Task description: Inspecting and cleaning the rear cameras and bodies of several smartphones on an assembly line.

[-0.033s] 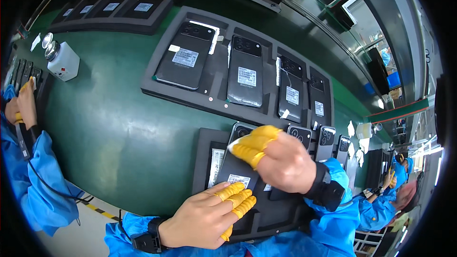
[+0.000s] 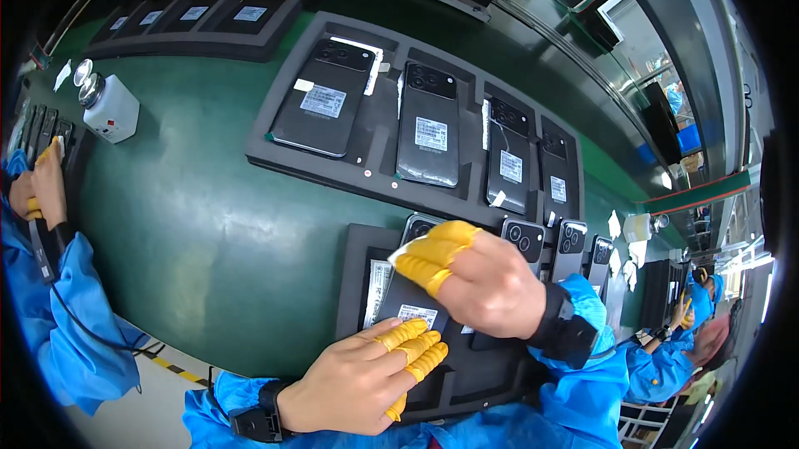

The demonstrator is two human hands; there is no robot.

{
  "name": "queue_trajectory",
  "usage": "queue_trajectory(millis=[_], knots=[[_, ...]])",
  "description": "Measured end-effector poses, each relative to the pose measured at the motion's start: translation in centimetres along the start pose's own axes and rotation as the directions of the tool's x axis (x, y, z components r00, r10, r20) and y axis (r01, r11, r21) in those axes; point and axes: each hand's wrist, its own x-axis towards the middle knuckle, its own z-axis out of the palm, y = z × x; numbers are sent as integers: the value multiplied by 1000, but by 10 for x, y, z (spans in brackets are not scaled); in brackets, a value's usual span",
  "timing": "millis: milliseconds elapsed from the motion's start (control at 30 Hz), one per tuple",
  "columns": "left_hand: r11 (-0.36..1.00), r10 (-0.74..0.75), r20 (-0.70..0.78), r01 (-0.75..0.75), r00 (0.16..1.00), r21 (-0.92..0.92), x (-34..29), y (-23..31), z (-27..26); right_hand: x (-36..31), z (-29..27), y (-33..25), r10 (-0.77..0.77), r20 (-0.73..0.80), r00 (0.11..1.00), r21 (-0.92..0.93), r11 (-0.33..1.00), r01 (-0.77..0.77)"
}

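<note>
A dark phone (image 2: 399, 292) lies back side up in the nearer black foam tray (image 2: 353, 262), its camera end away from me. My left hand (image 2: 354, 382), with yellow finger cots, holds the phone's near end, fingers bent over it next to a white label (image 2: 418, 314). The thumb lies on the near side. In my right hand (image 2: 478, 278), also in yellow cots, a small white wipe (image 2: 403, 251) is pinched against the phone's back, just below the camera area. That hand covers part of the phone. More phones (image 2: 524, 238) sit to the right in this tray.
Beyond, a larger foam tray (image 2: 275, 153) bears several labelled phones. A white pump bottle (image 2: 112, 112) stands at the left on the green mat (image 2: 208, 224). Another person's hand (image 2: 48, 183) works at the far left; other workers (image 2: 666, 357) are at the right.
My right hand has shifted slightly left with the wipe across the phone's back. My left hand stays in place.
</note>
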Motion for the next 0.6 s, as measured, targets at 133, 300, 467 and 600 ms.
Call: queue_trajectory(millis=[133,300,467,600], knots=[[1000,-18,22,18,1000,-4,-2,0,-3,0,-8,6,-32,-14,999,-5,999,32],[1000,-27,5,27,1000,3,-3,1,1,-14,-25,14,62,-65,996,-102,992,-68],[1000,-8,-12,8,1000,17,-1,0,-1,-3,-9,14,-11,-167,986,-35,999,5],[1000,-10,-22,11,1000,20,1,2,-2,-13,-3,10,-53,8,999,79,995,53]])
